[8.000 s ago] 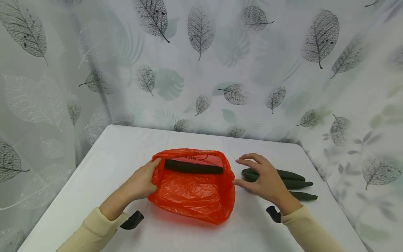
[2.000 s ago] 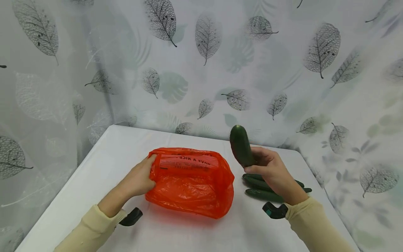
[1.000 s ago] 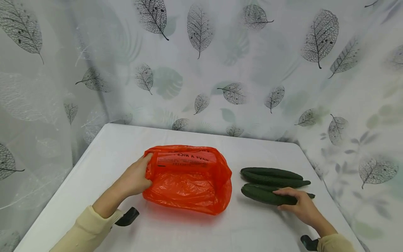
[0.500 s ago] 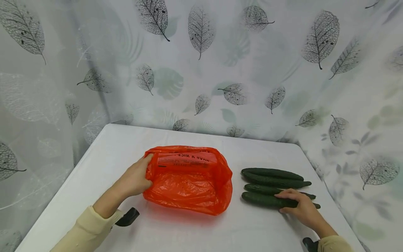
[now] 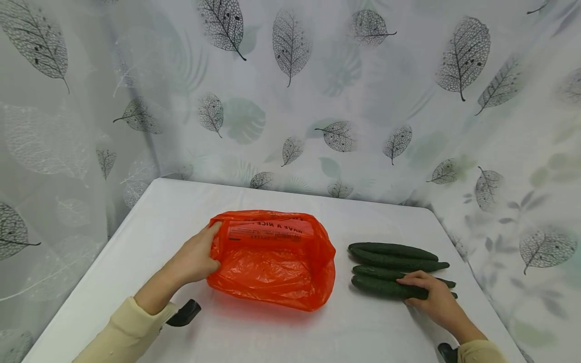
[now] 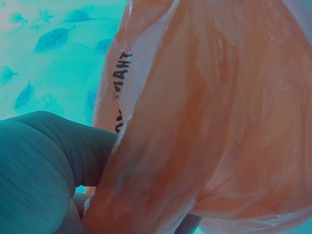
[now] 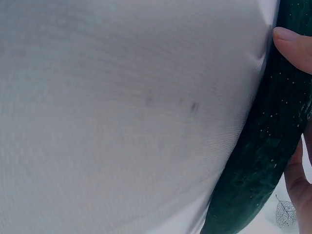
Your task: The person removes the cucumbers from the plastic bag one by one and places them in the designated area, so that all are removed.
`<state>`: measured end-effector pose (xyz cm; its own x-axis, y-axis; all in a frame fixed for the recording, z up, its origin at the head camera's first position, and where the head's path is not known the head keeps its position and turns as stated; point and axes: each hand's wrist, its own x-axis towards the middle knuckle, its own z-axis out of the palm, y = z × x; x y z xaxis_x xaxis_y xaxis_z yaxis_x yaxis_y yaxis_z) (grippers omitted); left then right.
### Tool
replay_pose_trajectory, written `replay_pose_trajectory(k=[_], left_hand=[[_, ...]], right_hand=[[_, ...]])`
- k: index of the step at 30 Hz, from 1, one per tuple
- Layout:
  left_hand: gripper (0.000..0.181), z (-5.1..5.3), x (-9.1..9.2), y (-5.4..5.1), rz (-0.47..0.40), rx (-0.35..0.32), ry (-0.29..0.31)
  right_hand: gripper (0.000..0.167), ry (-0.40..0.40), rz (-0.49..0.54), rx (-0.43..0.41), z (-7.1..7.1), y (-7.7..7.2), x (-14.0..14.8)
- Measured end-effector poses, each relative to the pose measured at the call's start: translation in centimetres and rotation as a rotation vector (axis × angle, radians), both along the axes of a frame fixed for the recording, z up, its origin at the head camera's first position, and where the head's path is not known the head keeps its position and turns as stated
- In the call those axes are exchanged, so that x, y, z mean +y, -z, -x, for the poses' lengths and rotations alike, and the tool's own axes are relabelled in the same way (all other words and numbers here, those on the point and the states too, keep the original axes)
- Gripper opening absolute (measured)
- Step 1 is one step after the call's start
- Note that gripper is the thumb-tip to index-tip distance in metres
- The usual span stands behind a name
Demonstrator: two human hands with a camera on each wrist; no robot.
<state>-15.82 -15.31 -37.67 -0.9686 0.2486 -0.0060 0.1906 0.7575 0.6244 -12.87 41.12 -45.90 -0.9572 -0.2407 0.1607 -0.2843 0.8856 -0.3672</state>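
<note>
My left hand [image 5: 192, 257] pinches the left rim of a red plastic bag [image 5: 268, 272], whose mouth gapes toward me. Mirrored print shows through its inner wall. In the left wrist view the thumb and fingers lie on either side of the bag's edge [image 6: 146, 161]. My right hand [image 5: 433, 300] grips the nearest cucumber [image 5: 379, 286] around its right part, on the table. The right wrist view shows a thumb on one side of this cucumber [image 7: 263, 136] and fingers on the other. Several dark green cucumbers lie roughly parallel, including the farthest cucumber [image 5: 392, 249].
A white table [image 5: 181, 206] carries everything, its back edge against a leaf-printed curtain [image 5: 299, 106]. The cucumbers lie to the right of the bag. A black wrist device [image 5: 183, 312] is strapped under the left sleeve.
The cucumber inside the bag eight seconds ago is no longer there. My right hand held a cucumber raised, lowered it beside the others, then shifted it toward me. My left hand keeps the bag.
</note>
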Motion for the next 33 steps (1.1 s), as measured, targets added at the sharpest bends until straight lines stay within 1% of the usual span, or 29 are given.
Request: replay_pose_trajectory(k=[3,7,13,19,23,26,29,31,33], left_hand=[[0.088,0.0,0.0,0.0,0.002,0.0,0.0],[0.089,0.1,-0.1,0.1,0.002,0.004,0.003],[0.091,0.2,-0.4,0.3,-0.006,0.007,0.008],[0.093,0.3,-0.5,0.4,-0.02,0.001,0.005],[0.09,0.3,-0.5,0.5,-0.017,0.02,-0.005],[0.081,0.2,-0.4,0.4,0.002,0.068,-0.019],[0.068,0.1,-0.2,0.2,0.019,0.157,-0.044],[0.059,0.0,0.0,0.1,0.013,0.244,-0.064],[0.053,0.1,0.2,-0.1,-0.017,0.361,-0.083]], right_hand=[[0.052,-0.001,0.008,0.012,0.0,0.0,-0.1],[0.051,0.008,0.024,0.007,-0.1,-0.1,-0.2],[0.05,0.014,0.07,-0.027,0.0,-0.5,-0.5],[0.053,0.021,0.119,-0.06,0.3,-0.7,-1.0],[0.051,0.038,0.144,-0.069,0.4,-1.0,-1.5],[0.049,0.056,0.151,-0.085,0.5,-1.2,-2.0],[0.049,0.051,0.146,-0.077,0.9,-1.7,-2.7],[0.049,0.036,0.145,-0.059,1.2,-2.1,-3.3],[0.051,0.019,0.137,-0.033,1.7,-2.5,-4.0]])
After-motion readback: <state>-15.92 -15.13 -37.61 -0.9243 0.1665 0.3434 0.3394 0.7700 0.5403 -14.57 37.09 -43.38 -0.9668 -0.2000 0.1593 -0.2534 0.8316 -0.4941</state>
